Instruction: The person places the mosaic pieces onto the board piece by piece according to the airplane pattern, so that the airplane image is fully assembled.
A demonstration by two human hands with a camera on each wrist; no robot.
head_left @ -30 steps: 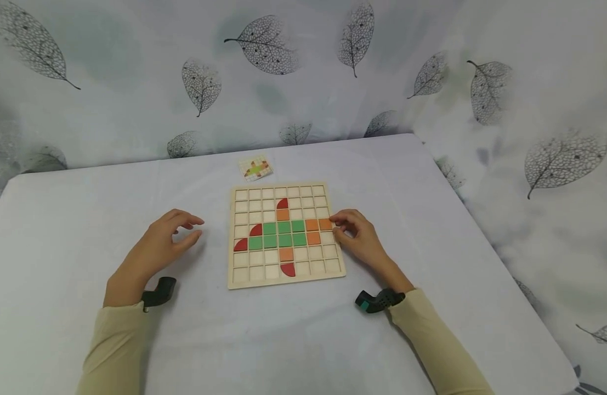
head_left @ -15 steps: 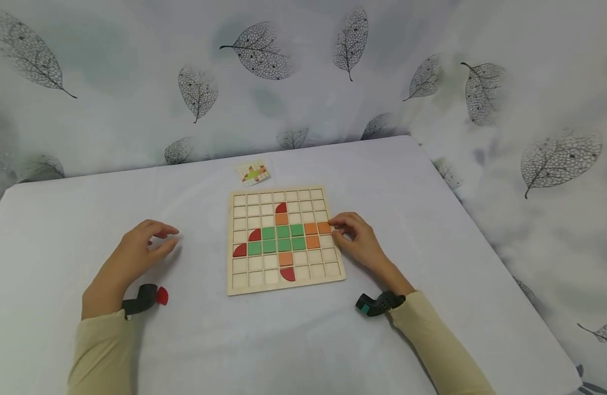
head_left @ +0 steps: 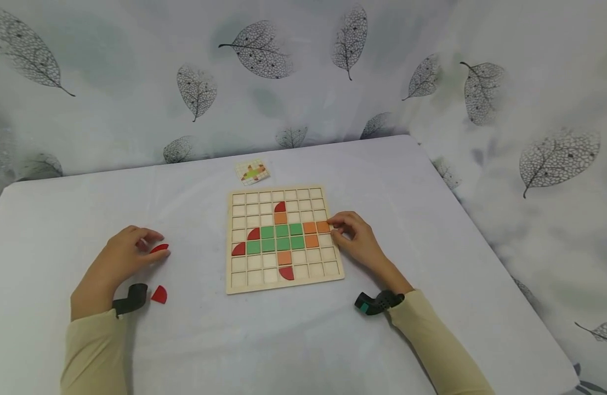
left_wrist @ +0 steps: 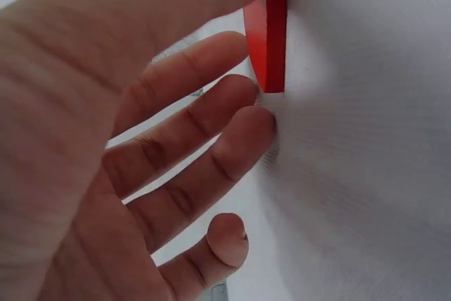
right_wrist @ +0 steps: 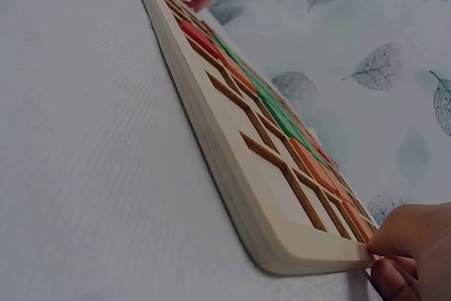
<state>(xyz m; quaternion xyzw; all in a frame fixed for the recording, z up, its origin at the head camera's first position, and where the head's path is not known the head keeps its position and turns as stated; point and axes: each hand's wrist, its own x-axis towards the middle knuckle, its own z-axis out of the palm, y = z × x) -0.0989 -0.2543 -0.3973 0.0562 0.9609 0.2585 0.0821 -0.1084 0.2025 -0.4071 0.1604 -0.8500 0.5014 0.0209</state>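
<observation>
My left hand [head_left: 123,255] is low over the white cloth, fingers bent, thumb and index finger either side of a red quarter-round tile [head_left: 159,248]. In the left wrist view that red tile [left_wrist: 275,41] lies flat on the cloth, right at the thumb tip. A second red tile [head_left: 159,294] lies near the left wrist camera. My right hand [head_left: 357,236] holds the right rim of a wooden grid board [head_left: 285,287] with its fingertips, beside an orange tile [head_left: 323,227]. Green tiles [head_left: 282,237], orange tiles and red quarter-rounds form a plane-like shape on the board.
Behind the board lies a small pattern card [head_left: 252,171] with a similar coloured shape. A leaf-print curtain [head_left: 303,77] hangs along the table's back and right. The white tablecloth [head_left: 264,345] covers the whole table.
My left hand has moved left and away from the board, down to a red tile. The second red tile has come into view by the wrist. My right hand has stayed at the board's edge.
</observation>
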